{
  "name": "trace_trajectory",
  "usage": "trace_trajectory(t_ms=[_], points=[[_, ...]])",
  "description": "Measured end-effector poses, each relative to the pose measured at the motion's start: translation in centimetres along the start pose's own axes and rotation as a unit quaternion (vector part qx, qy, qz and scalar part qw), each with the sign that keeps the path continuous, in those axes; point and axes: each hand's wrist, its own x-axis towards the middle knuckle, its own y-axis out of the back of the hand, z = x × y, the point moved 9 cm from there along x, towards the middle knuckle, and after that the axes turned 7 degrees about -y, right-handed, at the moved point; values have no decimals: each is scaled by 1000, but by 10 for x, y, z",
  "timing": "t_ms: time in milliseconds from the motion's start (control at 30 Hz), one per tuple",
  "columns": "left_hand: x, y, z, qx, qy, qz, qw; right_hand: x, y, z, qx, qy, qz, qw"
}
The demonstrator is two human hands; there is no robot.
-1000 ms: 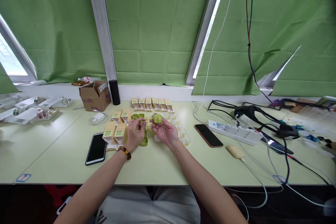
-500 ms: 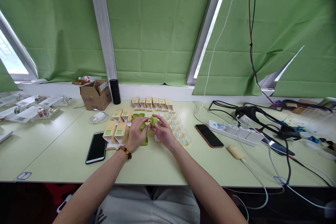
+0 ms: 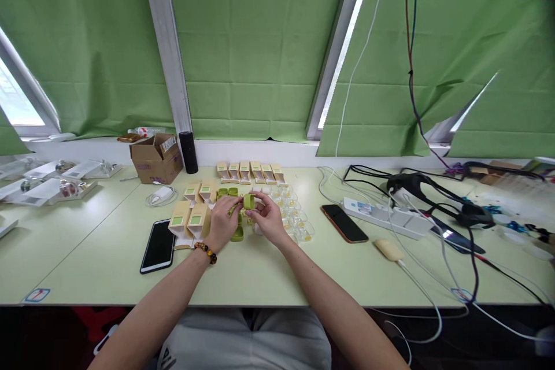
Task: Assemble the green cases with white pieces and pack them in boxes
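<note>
A small olive-green box [image 3: 248,202] is up off the table between my two hands. My right hand [image 3: 269,218] grips it from the right with thumb and fingers. My left hand [image 3: 222,218], with a beaded bracelet on the wrist, has its fingertips closed against the box's left side. Below and behind the hands are more small green boxes [image 3: 237,235], partly covered by my fingers. To the right stand rows of clear plastic cups [image 3: 299,221] with small yellowish pieces in them. Cream cartons [image 3: 199,221] with green windows stand left of my left hand.
A row of cream cartons [image 3: 256,173] lines the back. Phones lie at left [image 3: 158,245] and right [image 3: 344,224]. A power strip [image 3: 385,218], cables and a black headset [image 3: 411,188] crowd the right. A cardboard box [image 3: 156,160] and black cylinder [image 3: 188,152] stand at back left.
The green box has been turned between my hands and shifted slightly left. A small cream-coloured piece seen at my left fingertips earlier is no longer visible.
</note>
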Motion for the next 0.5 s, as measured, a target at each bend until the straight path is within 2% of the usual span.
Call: trace_trajectory(t_ms=[267, 500], points=[[-5, -4, -14, -60, 80, -10, 995, -7, 0, -16, -99, 93, 33, 990], [-20, -19, -44, -182, 209, 14, 961, -13, 0, -25, -118, 117, 59, 984]])
